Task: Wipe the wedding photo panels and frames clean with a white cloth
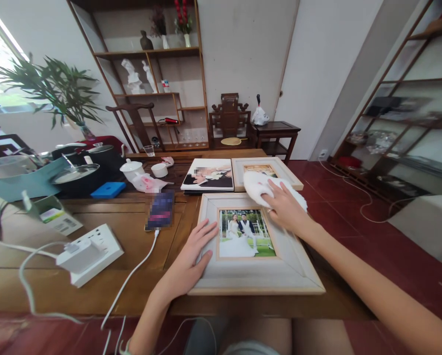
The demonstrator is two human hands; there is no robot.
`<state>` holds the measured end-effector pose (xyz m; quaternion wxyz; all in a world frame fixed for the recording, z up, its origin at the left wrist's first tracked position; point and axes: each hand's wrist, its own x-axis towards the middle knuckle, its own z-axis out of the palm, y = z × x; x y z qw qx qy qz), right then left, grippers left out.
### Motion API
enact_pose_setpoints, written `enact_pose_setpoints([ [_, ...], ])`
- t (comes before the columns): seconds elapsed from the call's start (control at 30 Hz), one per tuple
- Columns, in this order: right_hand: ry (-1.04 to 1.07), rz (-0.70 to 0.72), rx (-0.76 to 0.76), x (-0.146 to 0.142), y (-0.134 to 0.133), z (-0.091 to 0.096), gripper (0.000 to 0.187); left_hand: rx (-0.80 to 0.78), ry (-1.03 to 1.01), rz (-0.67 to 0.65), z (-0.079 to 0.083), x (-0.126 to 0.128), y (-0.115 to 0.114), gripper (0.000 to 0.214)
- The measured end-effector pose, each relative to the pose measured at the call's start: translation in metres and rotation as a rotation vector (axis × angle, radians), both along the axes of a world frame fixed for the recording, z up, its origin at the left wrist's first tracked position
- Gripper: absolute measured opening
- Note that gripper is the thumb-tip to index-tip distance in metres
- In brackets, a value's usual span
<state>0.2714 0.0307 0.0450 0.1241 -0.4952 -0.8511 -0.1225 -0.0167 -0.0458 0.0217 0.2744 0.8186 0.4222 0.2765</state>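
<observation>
While pinning picture frame on tabletop with left hand spread over its left border, wiping upper-right corner with white cloth under right hand, fingers pressed together, likely needing same firm hold next.

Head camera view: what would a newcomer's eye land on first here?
The framed photo lying flat at the near edge of the table. The left hand lies flat on its left border; the right hand holds a white cloth at its top right corner.
</observation>
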Motion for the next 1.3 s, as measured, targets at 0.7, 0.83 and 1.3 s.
enact_pose_setpoints([
  [0.7,0.079,0.205,-0.518,-0.031,-0.128,0.027,0.047,0.013,-0.012,0.017,-0.004,0.001,0.002,0.042],
  [0.83,0.024,0.096,-0.291,-0.024,-0.089,0.008,0.048,0.027,-0.027,-0.015,-0.004,0.002,0.002,0.042],
  [1.3,-0.117,0.234,-0.121,-0.027,-0.014,-0.001,0.059,0.022,-0.048,-0.007,-0.004,0.002,0.002,0.043],
])
